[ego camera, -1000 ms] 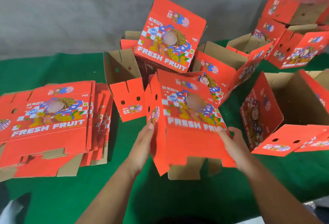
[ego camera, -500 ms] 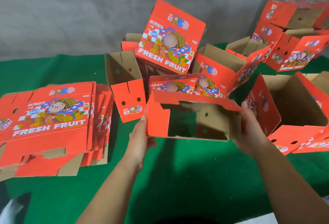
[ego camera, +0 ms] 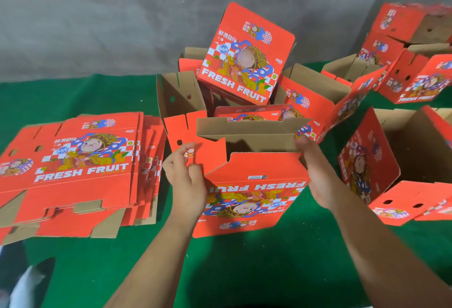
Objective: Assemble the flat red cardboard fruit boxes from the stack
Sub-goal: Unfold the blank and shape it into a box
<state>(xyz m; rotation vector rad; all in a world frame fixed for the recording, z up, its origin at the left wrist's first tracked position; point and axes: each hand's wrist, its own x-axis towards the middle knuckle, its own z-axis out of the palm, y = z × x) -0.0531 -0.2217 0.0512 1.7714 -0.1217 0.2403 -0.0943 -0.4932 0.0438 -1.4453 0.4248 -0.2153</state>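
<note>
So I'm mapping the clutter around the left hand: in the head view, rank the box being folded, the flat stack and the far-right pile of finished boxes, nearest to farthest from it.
1. Box being folded: touching the left hand, just to its right.
2. Flat stack: on the green table, to the hand's left, a gap between.
3. Finished pile: far right, at the back.
</note>
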